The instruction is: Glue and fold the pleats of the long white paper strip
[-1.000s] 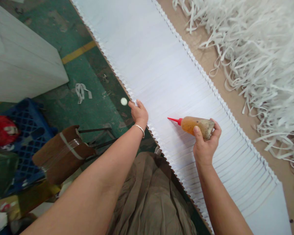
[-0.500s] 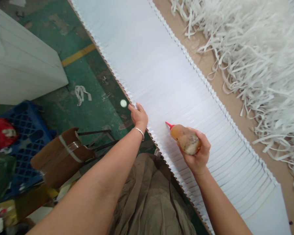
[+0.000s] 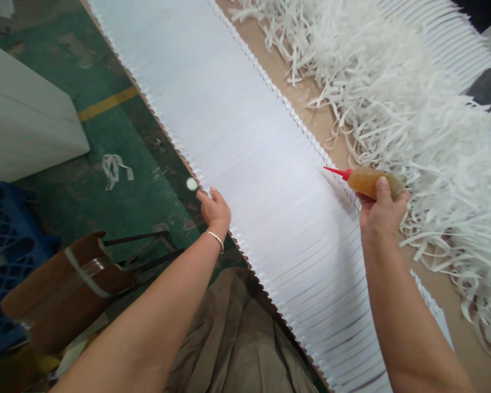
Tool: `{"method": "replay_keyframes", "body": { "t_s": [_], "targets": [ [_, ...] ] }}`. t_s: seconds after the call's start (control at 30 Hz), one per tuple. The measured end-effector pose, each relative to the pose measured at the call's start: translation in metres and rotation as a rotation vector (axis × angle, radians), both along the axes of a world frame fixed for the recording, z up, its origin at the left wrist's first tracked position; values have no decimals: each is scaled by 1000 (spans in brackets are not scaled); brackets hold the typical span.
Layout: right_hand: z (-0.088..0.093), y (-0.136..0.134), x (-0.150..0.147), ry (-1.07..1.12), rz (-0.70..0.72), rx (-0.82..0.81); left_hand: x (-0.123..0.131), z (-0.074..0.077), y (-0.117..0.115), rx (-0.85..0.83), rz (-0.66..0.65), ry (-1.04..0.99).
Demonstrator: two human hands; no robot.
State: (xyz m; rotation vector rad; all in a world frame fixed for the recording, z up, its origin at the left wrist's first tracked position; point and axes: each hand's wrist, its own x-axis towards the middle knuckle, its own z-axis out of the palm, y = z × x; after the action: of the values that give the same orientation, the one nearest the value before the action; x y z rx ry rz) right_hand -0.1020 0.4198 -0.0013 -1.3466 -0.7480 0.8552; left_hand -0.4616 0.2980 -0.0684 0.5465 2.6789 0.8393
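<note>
My right hand (image 3: 380,210) is wrapped round a squeeze bottle (image 3: 368,183) of amber liquid, which looks like glue. Its red pointed nozzle (image 3: 337,172) points left, above the far edge of a long band of white strips (image 3: 262,147) laid side by side. Whether the tip touches the strips I cannot tell. At the near edge of the band, my left hand (image 3: 216,210) has its thumb and fingers closed on the notched border; part of the fingers is hidden. A small pale round spot (image 3: 192,184) shows beside those fingertips.
A heap of loose white ribbons (image 3: 384,98) lies beyond the band on the brown tabletop (image 3: 262,41). On the left are a large pale block (image 3: 28,114), a blue plastic pallet (image 3: 8,262) and a cardboard-covered seat (image 3: 69,289). A ribbon scrap (image 3: 113,170) lies on the green floor.
My right hand has carried the bottle from the middle of the band to its far edge. My left hand stays at the near edge. The view has shifted right.
</note>
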Motion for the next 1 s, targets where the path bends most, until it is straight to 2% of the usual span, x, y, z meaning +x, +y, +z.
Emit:
{"method": "replay_keyframes", "body": {
  "t_s": [0.17,0.33,0.7,0.83,1.0],
  "targets": [
    [-13,17,6,-48,16,9,0,-1,-1,1,-5,8],
    [-13,14,0,-74,10,3,0,-1,-1,6,-3,8],
    [9,-33,-34,-84,80,-36,0,1,1,2,5,-11],
    [10,-51,-48,-89,127,-20,0,-2,1,21,-1,-2],
    [7,-76,-60,-211,138,-30,0,-5,0,16,-6,2]
  ]
}}
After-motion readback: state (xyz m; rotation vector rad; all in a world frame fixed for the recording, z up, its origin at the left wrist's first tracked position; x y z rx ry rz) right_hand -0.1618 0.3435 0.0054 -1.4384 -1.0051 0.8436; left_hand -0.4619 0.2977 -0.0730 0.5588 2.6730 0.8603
